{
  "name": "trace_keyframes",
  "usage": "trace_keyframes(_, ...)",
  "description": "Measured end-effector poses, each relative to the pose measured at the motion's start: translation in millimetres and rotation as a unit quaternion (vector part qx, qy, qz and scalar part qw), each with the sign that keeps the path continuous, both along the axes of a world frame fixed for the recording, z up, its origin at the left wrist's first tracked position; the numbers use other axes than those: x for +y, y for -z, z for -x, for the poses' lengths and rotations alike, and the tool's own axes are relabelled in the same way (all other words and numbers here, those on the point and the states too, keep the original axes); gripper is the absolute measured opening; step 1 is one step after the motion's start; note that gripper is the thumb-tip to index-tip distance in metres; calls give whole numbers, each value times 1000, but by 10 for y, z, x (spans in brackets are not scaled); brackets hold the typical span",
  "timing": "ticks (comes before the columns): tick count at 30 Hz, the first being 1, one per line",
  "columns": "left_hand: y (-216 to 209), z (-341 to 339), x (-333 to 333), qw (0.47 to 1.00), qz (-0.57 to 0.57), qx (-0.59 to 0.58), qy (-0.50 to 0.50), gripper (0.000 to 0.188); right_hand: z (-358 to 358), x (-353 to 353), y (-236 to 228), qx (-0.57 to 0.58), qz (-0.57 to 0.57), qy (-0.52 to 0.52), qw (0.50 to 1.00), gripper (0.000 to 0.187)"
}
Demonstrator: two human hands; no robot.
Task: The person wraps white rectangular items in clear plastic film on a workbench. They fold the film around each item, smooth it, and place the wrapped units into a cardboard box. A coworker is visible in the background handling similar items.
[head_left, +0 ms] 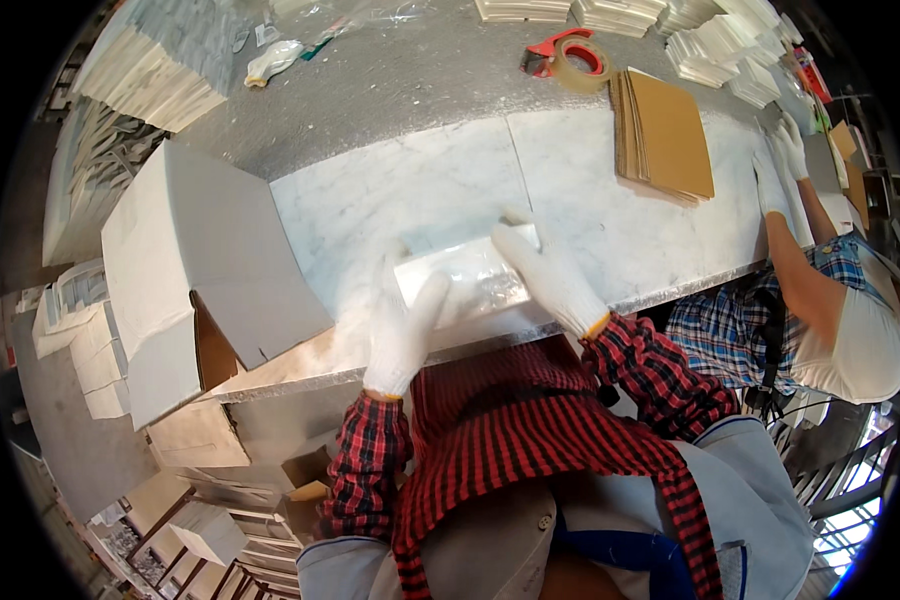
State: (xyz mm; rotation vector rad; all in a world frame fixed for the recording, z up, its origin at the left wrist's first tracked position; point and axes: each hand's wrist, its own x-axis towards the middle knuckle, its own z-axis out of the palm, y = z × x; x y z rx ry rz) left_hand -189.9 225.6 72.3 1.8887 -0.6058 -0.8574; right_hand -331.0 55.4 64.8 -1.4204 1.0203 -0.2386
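A small white rectangular package (480, 283) in shiny clear plastic wrap is between my hands, just above the near edge of the marble-patterned tabletop (390, 190). My left hand (398, 335), in a white knit glove, grips its left end, with the thumb along the near side. My right hand (552, 275), gloved the same way, clasps the right end from above. Motion blurs the fingers of both hands, and their tips are partly hidden behind the package. Left of my hands stands a large grey-white cardboard box (235, 240) with its flaps open.
A stack of brown cardboard sheets (670, 135) lies to the right, below a red tape dispenser (560, 55). Tall piles of white sheets (155, 60) rise at the far left. A glove (273, 63) lies at the back. Another person (810, 290) works at the right.
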Motion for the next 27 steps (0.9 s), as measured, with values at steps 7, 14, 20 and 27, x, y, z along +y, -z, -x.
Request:
trace_keyframes(7,382,98,387,985,89,24,149,88,372,179,1,-89,-13,-40,995,79)
trace_keyframes(14,-70,97,194,991,56,88,86,106,602,156,118,-82,44,-106,990,111)
trace_keyframes(20,26,-240,-78,973,-63,-118,186,136,490,-141,593,-193,238,-155,939,134)
trace_keyframes(27,-14,-257,-37,982,65,-77,157,105,547,-117,339,-180,163,-116,963,117)
